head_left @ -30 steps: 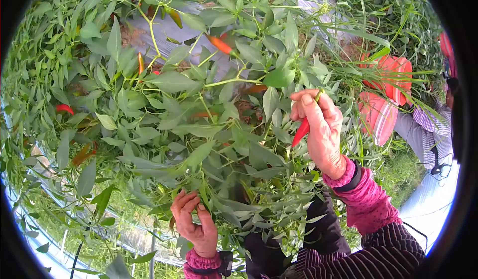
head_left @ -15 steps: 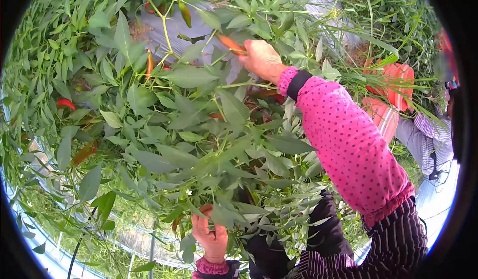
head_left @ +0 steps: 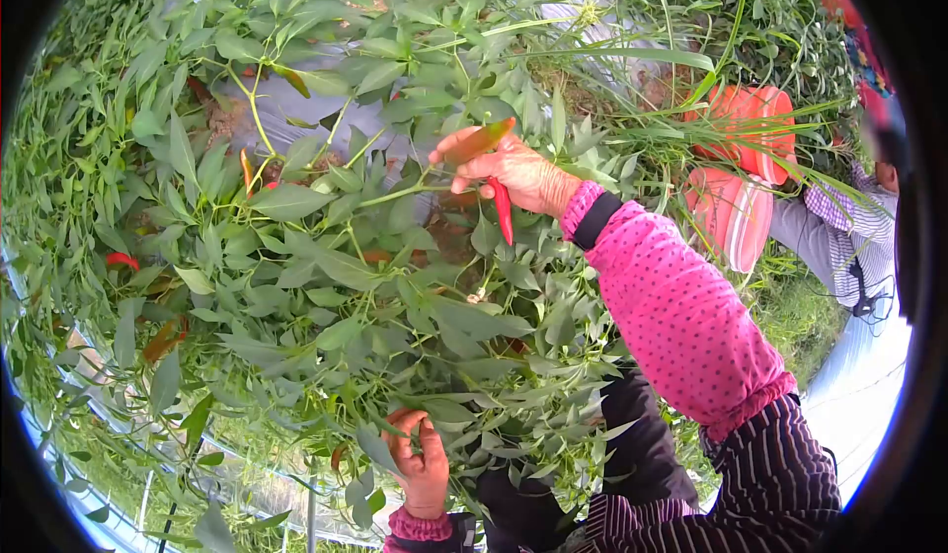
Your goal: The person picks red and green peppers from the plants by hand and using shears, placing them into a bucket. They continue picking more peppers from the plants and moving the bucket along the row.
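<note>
My right hand (head_left: 512,173) is closed on chili peppers. An orange-green chili pepper (head_left: 482,142) lies across its fingers, and a red chili pepper (head_left: 503,212) hangs down below the palm. The hand is over the pepper plant (head_left: 326,267), beside one of its green stems. Low in the view, my left hand (head_left: 420,462) is curled among the leaves at the plant's near side; foliage partly covers its fingertips, and I cannot tell what they hold. Other ripe peppers show among the leaves, including an orange one (head_left: 247,171) and a red one (head_left: 121,260).
Two red-and-white containers (head_left: 729,217) lie in the grass on the right. Beyond them, at the right edge, is another person in a checked top (head_left: 864,222). Silvery mulch film (head_left: 301,99) covers the soil behind the plant. Long grass blades (head_left: 632,54) cross the upper right.
My right hand has drawn back toward me from the far stems, now with the orange-green pepper and a red one in it. The left hand has barely moved. The view has shifted slightly.
</note>
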A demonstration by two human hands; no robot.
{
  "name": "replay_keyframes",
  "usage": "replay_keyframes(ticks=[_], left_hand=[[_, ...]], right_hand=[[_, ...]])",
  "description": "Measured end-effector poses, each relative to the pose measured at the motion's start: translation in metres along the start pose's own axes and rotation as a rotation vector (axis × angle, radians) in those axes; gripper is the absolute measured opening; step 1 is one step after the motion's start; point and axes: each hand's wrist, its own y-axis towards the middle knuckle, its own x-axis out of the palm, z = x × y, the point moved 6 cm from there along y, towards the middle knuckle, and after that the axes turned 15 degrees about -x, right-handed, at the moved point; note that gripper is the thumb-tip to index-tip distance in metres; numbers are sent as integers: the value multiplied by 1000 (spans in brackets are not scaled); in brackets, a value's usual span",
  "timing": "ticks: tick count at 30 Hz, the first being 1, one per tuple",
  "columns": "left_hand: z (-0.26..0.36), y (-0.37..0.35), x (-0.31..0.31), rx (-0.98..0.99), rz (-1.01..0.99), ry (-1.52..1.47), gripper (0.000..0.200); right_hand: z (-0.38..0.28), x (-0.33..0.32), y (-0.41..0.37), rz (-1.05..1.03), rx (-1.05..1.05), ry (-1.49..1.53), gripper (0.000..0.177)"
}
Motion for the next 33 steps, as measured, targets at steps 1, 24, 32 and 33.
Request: replay_keyframes(ticks=[1, 24, 32, 33], left_hand=[[1, 0, 3, 11, -2, 24, 9], [77, -41, 96, 102, -48, 272, 8], [91, -58, 132, 134, -144, 480, 19], [63, -30, 123, 233, -179, 515, 21]], right_hand=[[3, -3, 0, 3, -6, 31, 32], [1, -6, -80, 127, -180, -386, 39], [-34, -116, -263, 346, -149, -26, 14], [-44, -126, -273, 454, -184, -197, 13]])
